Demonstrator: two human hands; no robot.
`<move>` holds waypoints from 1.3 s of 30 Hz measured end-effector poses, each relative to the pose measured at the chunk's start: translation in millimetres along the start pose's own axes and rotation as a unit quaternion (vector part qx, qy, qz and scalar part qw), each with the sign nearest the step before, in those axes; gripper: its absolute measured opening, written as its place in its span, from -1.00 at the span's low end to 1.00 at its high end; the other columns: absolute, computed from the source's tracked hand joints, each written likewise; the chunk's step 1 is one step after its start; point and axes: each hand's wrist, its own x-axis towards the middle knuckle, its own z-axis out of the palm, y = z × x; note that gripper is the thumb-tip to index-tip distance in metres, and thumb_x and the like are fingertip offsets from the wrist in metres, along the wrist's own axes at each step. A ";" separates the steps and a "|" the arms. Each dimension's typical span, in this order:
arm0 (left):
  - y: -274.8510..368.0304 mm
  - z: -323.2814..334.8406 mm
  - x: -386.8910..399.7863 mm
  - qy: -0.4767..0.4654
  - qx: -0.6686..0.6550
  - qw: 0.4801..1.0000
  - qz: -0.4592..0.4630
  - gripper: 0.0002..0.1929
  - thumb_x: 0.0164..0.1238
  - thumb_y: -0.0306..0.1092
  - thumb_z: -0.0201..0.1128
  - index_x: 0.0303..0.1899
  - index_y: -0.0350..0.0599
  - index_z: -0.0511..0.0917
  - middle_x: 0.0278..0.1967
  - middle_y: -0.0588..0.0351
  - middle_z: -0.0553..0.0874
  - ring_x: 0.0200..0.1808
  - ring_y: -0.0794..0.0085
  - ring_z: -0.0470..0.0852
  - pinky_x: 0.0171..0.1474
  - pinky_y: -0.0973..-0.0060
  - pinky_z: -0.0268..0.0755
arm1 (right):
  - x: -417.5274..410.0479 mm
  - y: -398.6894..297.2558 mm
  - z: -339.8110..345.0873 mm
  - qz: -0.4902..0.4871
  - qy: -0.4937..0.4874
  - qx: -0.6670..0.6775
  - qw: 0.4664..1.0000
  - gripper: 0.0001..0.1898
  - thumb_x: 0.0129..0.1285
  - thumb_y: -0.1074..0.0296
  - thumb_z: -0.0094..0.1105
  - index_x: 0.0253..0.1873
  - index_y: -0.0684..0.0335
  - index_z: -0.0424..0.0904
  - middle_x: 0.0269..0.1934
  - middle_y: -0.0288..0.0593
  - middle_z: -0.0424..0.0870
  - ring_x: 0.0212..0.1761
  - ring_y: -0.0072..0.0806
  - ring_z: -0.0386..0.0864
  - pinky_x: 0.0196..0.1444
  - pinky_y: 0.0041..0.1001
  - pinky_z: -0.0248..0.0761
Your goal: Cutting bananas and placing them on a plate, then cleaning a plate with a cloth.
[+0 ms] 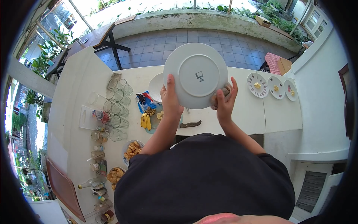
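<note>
A round white plate (198,75) is raised above the counter, its underside with a printed mark facing me. My left hand (172,99) grips its left rim, thumb on the underside. At the plate's lower right, my right hand (226,99) holds a crumpled cloth (219,98) against the rim. Behind the raised plate, another white plate (155,86) is partly hidden. Below it a bunch of bananas (146,121) and some cut pieces (160,114) lie on a bluish round board (153,127). A knife with a dark handle (190,124) rests on the counter.
Several drinking glasses (119,109) stand at the left, near jars and bottles (92,183). Two bowls of fried food (132,149) are beside my left arm. Three decorated plates (257,85) with small yellow pieces sit at the right. A blue tray (145,100) holds packets. A brown tray (64,189) lies far left.
</note>
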 end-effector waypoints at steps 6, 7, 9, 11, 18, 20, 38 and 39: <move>-3.2 -8.4 7.8 -0.074 -0.053 0.996 0.020 -0.51 0.50 0.01 0.07 0.16 -0.26 0.39 0.03 0.04 0.62 0.01 0.36 0.64 0.04 0.39 0.55 | 7.5 -17.6 -12.3 0.260 -0.155 0.279 0.911 -0.71 0.36 0.39 0.18 0.08 0.36 0.37 -0.33 -0.16 0.56 -0.44 -0.53 0.49 -0.41 -0.51 0.39; -5.4 -10.2 8.8 -0.091 -0.071 0.993 0.007 -0.48 0.49 0.04 0.06 0.19 -0.23 0.37 0.07 0.05 0.60 0.04 0.33 0.62 0.05 0.36 0.55 | 7.2 -26.4 -13.6 0.227 -0.169 0.246 0.927 -0.80 0.36 0.40 0.18 -0.05 0.35 0.41 -0.48 -0.24 0.51 -0.58 -0.57 0.39 -0.52 -0.53 0.30; -19.7 -24.6 15.2 -0.107 -0.034 0.994 0.006 -0.40 0.48 0.15 -0.03 0.25 -0.20 0.32 0.12 0.03 0.57 0.07 0.31 0.60 0.07 0.32 0.54 | 11.0 -52.1 -14.6 0.153 -0.199 0.131 0.959 -0.85 0.35 0.40 0.20 -0.30 0.33 0.52 -0.66 -0.28 0.49 -0.75 -0.59 0.33 -0.62 -0.54 0.25; -22.6 -32.3 18.8 -0.124 0.003 0.992 0.002 -0.32 0.47 0.25 -0.12 0.31 -0.17 0.28 0.17 0.01 0.54 0.11 0.29 0.58 0.09 0.28 0.52 | 15.1 -69.3 -24.9 0.061 -0.224 -0.011 0.973 -0.88 0.32 0.43 0.22 -0.31 0.32 0.55 -0.61 -0.24 0.55 -0.68 -0.54 0.43 -0.58 -0.50 0.30; 40.9 -49.1 11.6 -0.367 -0.124 0.897 -0.214 -0.10 0.40 0.42 -0.31 0.39 -0.30 0.16 0.25 -0.21 0.45 0.22 0.08 0.52 0.21 0.14 0.43 | 40.4 -93.0 -35.6 -0.536 -0.225 -0.444 0.682 -0.84 0.25 0.14 0.24 -0.29 0.05 0.65 -0.36 -0.47 0.67 -0.11 -0.48 0.60 -0.10 -0.32 0.31; 42.5 -57.6 4.2 -0.329 -0.043 0.925 -0.187 -0.33 0.48 0.05 -0.07 0.34 -0.39 0.18 0.19 -0.23 0.48 0.18 0.07 0.55 0.16 0.16 0.47 | 44.3 -91.7 -39.3 -0.572 -0.250 -0.470 0.624 -0.86 0.14 0.14 0.26 -0.27 0.01 0.64 -0.31 -0.50 0.65 -0.08 -0.46 0.59 -0.10 -0.28 0.30; 28.5 -28.8 -16.9 -0.053 0.152 0.986 -0.034 -0.48 0.52 -0.10 0.01 0.28 -0.31 0.26 0.05 -0.09 0.56 0.04 0.27 0.58 0.06 0.40 0.45 | 0.5 -86.9 41.3 -0.329 -0.391 -0.532 0.675 -0.62 0.12 0.32 0.24 0.09 0.00 0.51 0.10 -0.03 0.37 0.16 -0.21 0.40 0.09 -0.28 0.32; 28.9 -29.4 -16.3 -0.053 0.152 0.986 -0.035 -0.48 0.52 -0.10 0.01 0.28 -0.31 0.26 0.05 -0.09 0.56 0.04 0.27 0.58 0.06 0.40 0.45 | 2.5 -81.4 38.8 -0.328 -0.391 -0.532 0.676 -0.62 0.12 0.32 0.24 0.09 0.00 0.51 0.10 -0.03 0.37 0.16 -0.21 0.40 0.09 -0.28 0.32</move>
